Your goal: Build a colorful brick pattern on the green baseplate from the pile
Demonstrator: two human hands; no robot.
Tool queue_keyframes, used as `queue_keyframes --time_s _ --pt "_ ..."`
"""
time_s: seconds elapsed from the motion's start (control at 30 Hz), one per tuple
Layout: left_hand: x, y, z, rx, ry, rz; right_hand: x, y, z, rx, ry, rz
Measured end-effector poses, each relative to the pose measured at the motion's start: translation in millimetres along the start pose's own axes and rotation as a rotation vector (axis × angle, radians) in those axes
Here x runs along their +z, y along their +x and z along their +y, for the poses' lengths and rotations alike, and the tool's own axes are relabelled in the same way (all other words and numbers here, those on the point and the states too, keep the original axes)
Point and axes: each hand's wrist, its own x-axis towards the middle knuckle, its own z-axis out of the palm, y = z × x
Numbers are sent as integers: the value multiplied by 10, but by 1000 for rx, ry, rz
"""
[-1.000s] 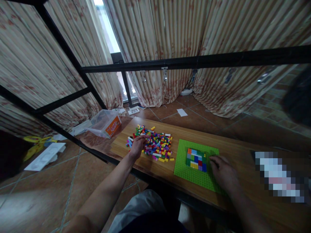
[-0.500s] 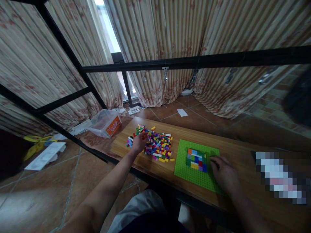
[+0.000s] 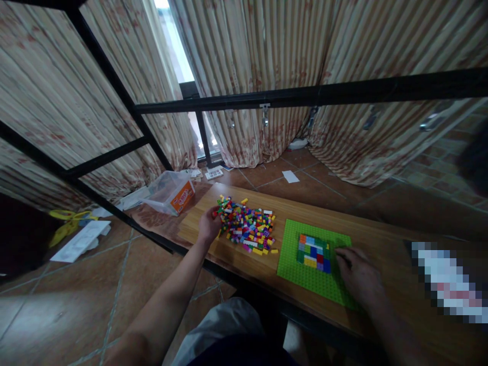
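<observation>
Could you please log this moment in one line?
left hand: at brick pile, grip unclear; right hand: at baseplate, grip unclear; built bricks: on baseplate

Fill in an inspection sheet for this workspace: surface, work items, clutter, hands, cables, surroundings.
Surface: wooden tabletop.
Work items: loose bricks heaped left of a green baseplate; multicoloured brick build on the baseplate.
Clutter: white paper on the floor; pixelated item at right.
Hands: left hand at the heap's left edge, right hand by the baseplate's right side; grips unclear.
Cables: nothing seen.
Surroundings: curtains, black frame, clear bin.
</observation>
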Motion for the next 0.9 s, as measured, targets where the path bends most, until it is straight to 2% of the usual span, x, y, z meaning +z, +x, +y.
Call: queue_keyframes --time_s 0.1,0.23,0.4,0.57,0.77,0.87,0.9 --pt "-244 51 -151 -12 151 200 22 1 33 -8 -1 8" --pt "-390 109 -294 3 148 200 59 -2 75 -1 6 18" --pt "-224 115 -303 14 93 174 58 -9 90 -3 -6 -2" --pt "-19 21 -270 -8 21 242 54 -19 99 3 -13 -7" --pt "180 -214 -237 -32 -68 332 68 -12 115 -9 -8 -5" --pt "242 -369 -254 -26 -212 323 67 -4 110 -7 -7 -15" --pt "239 -408 -267 -34 -266 282 65 -3 107 -6 -8 -16"
